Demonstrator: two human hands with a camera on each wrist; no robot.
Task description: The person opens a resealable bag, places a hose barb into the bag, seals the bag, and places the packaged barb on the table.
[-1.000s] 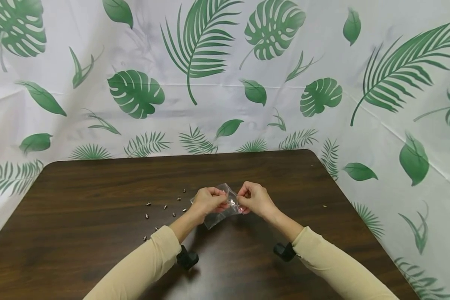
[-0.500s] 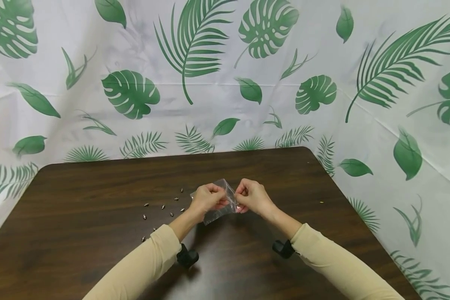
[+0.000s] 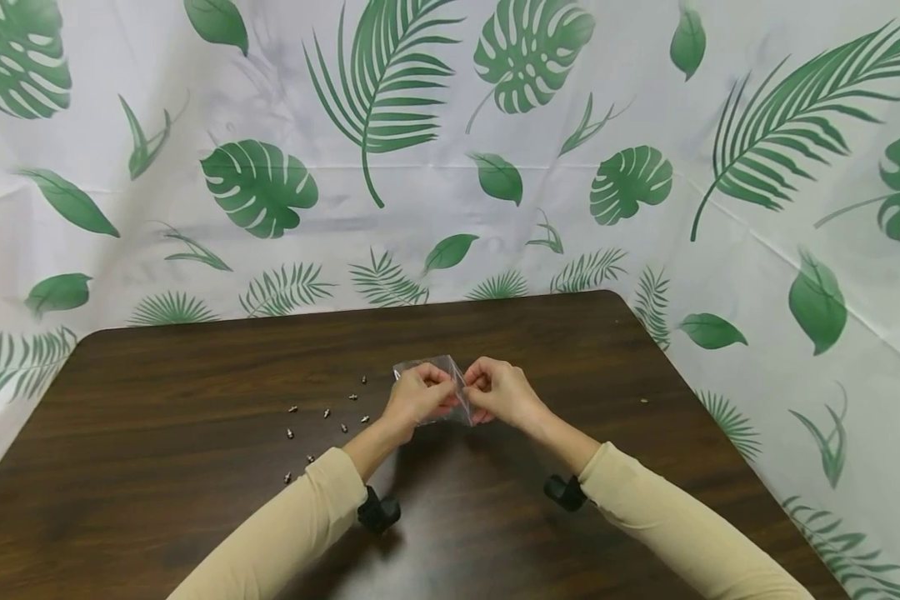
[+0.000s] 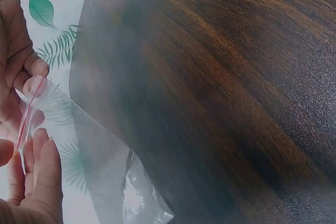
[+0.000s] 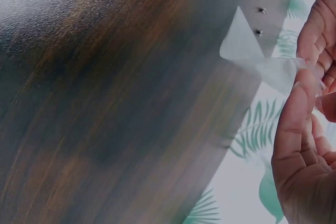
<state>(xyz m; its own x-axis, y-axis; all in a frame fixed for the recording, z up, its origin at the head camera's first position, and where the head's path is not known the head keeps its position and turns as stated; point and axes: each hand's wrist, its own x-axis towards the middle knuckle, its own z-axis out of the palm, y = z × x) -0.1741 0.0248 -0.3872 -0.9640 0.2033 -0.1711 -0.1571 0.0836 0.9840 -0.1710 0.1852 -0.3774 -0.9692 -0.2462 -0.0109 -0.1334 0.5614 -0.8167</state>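
Note:
A small clear plastic zip bag (image 3: 462, 410) is held up over the table between both hands. My left hand (image 3: 418, 397) pinches its edge from the left, thumb against fingers. At the other end of that edge, my right hand (image 3: 504, 393) pinches too. A red line along the zip seal (image 4: 30, 109) shows between the fingers in the left wrist view. The bag's loose body (image 5: 241, 40) hangs creased in the right wrist view. Several small metal fittings (image 3: 327, 413) lie scattered on the table to the left; their exact kind is too small to tell.
The dark wood-grain table (image 3: 195, 375) ends at a white leaf-print cloth (image 3: 405, 233) behind and at the right side. A tiny pale speck (image 3: 643, 401) lies on the right part of the tabletop. Each wrist wears a black camera mount (image 3: 378, 510).
The hands have drawn slightly closer together along the bag's edge. The bag's body, which hung toward the person, has swung up and away. The metal fittings stay put.

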